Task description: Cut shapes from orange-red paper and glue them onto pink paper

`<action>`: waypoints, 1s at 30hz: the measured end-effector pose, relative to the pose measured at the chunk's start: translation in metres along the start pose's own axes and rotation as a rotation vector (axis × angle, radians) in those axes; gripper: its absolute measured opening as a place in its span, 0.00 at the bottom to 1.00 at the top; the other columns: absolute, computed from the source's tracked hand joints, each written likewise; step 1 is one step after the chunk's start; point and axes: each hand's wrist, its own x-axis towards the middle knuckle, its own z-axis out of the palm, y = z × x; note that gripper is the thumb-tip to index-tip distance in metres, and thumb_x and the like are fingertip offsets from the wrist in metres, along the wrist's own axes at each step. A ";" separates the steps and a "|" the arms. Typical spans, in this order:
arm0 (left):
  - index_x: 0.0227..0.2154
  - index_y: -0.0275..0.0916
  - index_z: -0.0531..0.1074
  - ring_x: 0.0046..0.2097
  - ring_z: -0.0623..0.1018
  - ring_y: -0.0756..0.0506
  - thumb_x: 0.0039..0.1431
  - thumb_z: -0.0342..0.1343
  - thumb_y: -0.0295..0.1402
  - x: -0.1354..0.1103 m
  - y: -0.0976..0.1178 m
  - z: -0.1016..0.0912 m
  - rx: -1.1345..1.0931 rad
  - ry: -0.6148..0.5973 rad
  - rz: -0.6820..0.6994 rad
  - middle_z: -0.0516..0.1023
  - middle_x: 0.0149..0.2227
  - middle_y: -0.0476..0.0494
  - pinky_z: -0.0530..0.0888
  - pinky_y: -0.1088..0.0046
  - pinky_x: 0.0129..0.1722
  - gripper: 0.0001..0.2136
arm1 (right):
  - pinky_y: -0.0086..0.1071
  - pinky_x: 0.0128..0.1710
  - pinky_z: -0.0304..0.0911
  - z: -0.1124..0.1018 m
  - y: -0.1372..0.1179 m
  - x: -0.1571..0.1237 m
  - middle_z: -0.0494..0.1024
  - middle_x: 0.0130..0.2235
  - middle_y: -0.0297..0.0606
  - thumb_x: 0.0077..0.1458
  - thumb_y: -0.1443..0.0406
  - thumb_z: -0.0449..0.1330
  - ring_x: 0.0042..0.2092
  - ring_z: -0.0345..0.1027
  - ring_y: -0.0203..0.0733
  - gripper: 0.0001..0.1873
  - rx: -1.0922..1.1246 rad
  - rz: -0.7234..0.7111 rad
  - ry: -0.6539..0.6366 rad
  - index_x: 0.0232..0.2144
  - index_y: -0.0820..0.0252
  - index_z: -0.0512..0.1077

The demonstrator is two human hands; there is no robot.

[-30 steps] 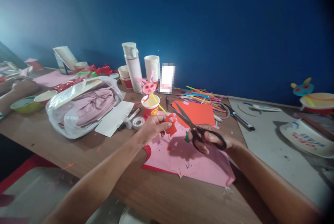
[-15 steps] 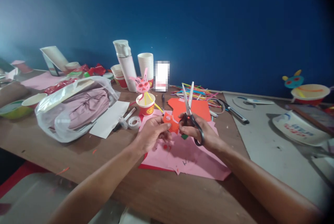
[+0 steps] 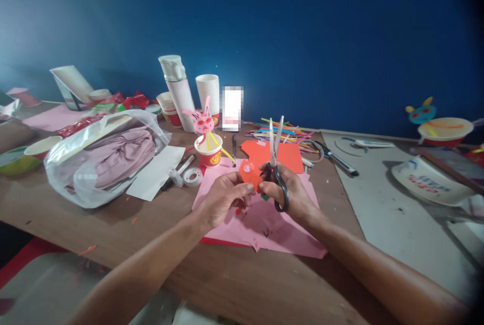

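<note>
My left hand [image 3: 226, 196] pinches a small orange paper cutout [image 3: 249, 174] between thumb and fingers. In my right hand [image 3: 293, 191] are black-handled scissors [image 3: 277, 146], blades pointing up and a little apart. Its thumb and fingertips also touch the cutout's right edge. Below both hands lies pink paper [image 3: 280, 231] with a few dark pen marks and a small red spot. A larger sheet of orange paper [image 3: 289, 156] rests behind my right hand. Just beyond my left hand stands a paper cup [image 3: 209, 157] bearing a pink paper animal face [image 3: 204, 122].
Colourful thin sticks [image 3: 282, 130] lie behind the orange sheet. A tape roll [image 3: 192, 177], a white card [image 3: 156, 173] and a plastic bag [image 3: 102, 163] are to the left. At the back stand a flask [image 3: 180, 95] and stacked cups [image 3: 207, 93]. A utility knife [image 3: 342, 162] lies right.
The orange cutout has turned between my fingers and moved slightly right. The scissors have tilted more upright, their blades somewhat closer together. The whole view has shifted slightly.
</note>
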 end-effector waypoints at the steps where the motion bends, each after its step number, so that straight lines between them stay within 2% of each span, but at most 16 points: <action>1: 0.31 0.32 0.70 0.21 0.70 0.53 0.47 0.61 0.33 0.000 -0.001 0.001 -0.004 0.011 -0.006 0.71 0.23 0.49 0.66 0.78 0.19 0.10 | 0.29 0.27 0.59 0.002 0.000 -0.001 0.66 0.28 0.31 0.42 0.66 0.57 0.27 0.61 0.34 0.15 0.013 -0.004 0.020 0.36 0.61 0.63; 4: 0.31 0.32 0.70 0.22 0.70 0.54 0.47 0.61 0.33 0.000 -0.004 0.005 -0.012 0.042 -0.008 0.71 0.24 0.49 0.65 0.79 0.19 0.11 | 0.28 0.27 0.59 0.008 0.004 -0.004 0.66 0.28 0.31 0.43 0.65 0.58 0.28 0.61 0.34 0.16 0.051 -0.035 0.057 0.37 0.61 0.63; 8: 0.30 0.32 0.70 0.21 0.68 0.55 0.48 0.59 0.32 0.001 -0.005 0.007 -0.001 0.089 0.017 0.72 0.24 0.47 0.66 0.78 0.21 0.08 | 0.29 0.29 0.61 0.013 0.011 -0.006 0.67 0.29 0.31 0.45 0.63 0.59 0.29 0.62 0.34 0.16 0.062 -0.060 0.038 0.38 0.60 0.63; 12: 0.29 0.33 0.70 0.24 0.72 0.53 0.49 0.58 0.30 0.000 0.000 0.003 -0.014 0.148 0.093 0.73 0.25 0.48 0.69 0.76 0.27 0.06 | 0.29 0.28 0.60 0.010 0.010 -0.005 0.67 0.28 0.31 0.47 0.59 0.59 0.29 0.62 0.35 0.16 -0.020 0.009 -0.008 0.37 0.60 0.64; 17: 0.27 0.33 0.71 0.25 0.72 0.53 0.49 0.56 0.30 -0.001 0.012 -0.008 -0.022 0.232 0.208 0.74 0.25 0.48 0.70 0.76 0.29 0.04 | 0.29 0.29 0.59 0.005 0.006 -0.003 0.66 0.26 0.30 0.49 0.55 0.58 0.28 0.61 0.35 0.16 -0.123 0.050 -0.173 0.35 0.61 0.65; 22: 0.26 0.33 0.72 0.27 0.72 0.52 0.48 0.58 0.29 -0.005 0.021 -0.015 -0.069 0.257 0.261 0.74 0.26 0.47 0.70 0.75 0.30 0.04 | 0.29 0.28 0.58 0.007 0.007 -0.007 0.66 0.27 0.31 0.49 0.55 0.58 0.28 0.60 0.34 0.15 -0.175 0.078 -0.361 0.33 0.61 0.64; 30: 0.24 0.34 0.71 0.26 0.69 0.53 0.48 0.57 0.29 -0.008 0.019 -0.013 -0.095 0.258 0.268 0.70 0.23 0.50 0.70 0.74 0.31 0.03 | 0.31 0.30 0.60 0.010 0.011 -0.011 0.66 0.29 0.34 0.52 0.53 0.56 0.30 0.61 0.36 0.17 -0.206 0.032 -0.419 0.35 0.61 0.64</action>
